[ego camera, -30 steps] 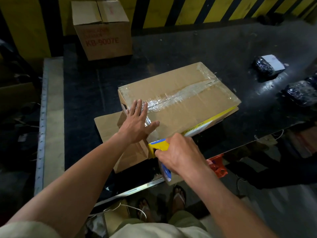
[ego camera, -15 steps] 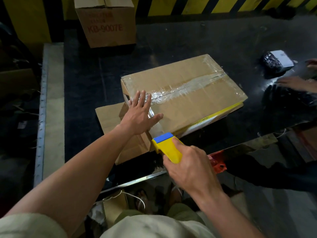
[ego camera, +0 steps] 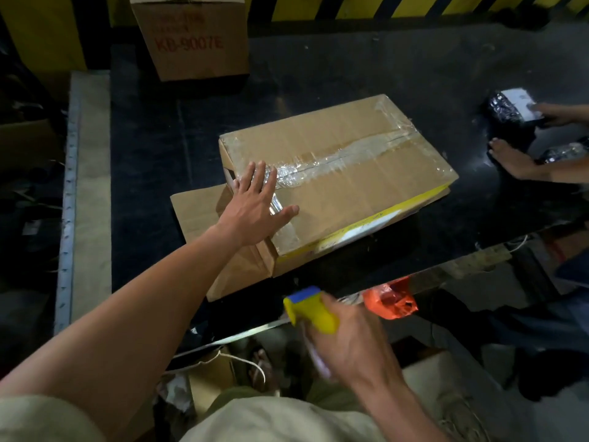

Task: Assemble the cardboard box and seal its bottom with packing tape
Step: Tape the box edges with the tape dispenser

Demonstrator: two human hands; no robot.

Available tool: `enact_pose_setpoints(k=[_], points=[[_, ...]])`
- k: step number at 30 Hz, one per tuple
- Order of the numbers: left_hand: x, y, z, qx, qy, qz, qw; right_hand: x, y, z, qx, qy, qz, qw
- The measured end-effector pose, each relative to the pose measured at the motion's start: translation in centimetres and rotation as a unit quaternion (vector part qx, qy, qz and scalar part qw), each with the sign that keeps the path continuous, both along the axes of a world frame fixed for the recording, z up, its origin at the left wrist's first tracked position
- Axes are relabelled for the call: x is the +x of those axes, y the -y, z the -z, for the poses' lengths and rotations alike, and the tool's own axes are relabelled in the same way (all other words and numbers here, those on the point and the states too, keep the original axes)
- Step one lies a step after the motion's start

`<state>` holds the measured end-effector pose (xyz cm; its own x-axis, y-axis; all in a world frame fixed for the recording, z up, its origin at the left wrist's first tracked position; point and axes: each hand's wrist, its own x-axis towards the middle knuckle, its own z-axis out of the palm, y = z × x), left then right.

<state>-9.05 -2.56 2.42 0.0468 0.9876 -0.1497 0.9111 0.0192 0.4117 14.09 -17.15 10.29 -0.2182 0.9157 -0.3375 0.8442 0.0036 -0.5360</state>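
Observation:
A brown cardboard box [ego camera: 357, 161] lies flat on the black table [ego camera: 318, 68], with a strip of clear packing tape [ego camera: 334, 156] running along its middle seam. My left hand [ego camera: 255, 205] rests flat, fingers spread, on the box's near-left corner over the tape's end. My right hand [ego camera: 347, 342] is off the table's near edge, below the box, closed around a yellow and blue tape dispenser [ego camera: 310, 309]. It is blurred. Loose box flaps [ego camera: 197, 212] stick out at the left end.
A second cardboard box [ego camera: 191, 36] printed KB-9007E stands at the back left. At the right edge another person's hands [ego camera: 522, 161] handle black wrapped parcels [ego camera: 506, 106]. An orange bag [ego camera: 392, 301] hangs below the table edge. A metal rail [ego camera: 68, 199] borders the left.
My right hand has pulled the tape dispenser away from the box's near corner, down past the table edge. My left hand stays pressed on the box. Another person's hands came in at the right.

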Motion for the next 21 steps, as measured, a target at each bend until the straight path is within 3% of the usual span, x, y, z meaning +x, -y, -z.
enact_pose_setpoints(k=[5, 11, 21], points=[[-0.1, 0.1, -0.1, 0.002, -0.009, 0.005, 1.0, 1.2, -3.6, -3.3, 0.095, 0.005, 0.011, 0.995], [-0.6, 0.3, -1.2, -0.014, -0.041, 0.02, 0.999, 2.1, -6.1, -5.1, 0.125, -0.051, 0.062, 0.989], [4.3, -3.3, -5.3, -0.079, -0.194, -0.053, 0.976, 5.5, -11.9, -7.5, 0.157, -0.091, 0.09, 0.979]])
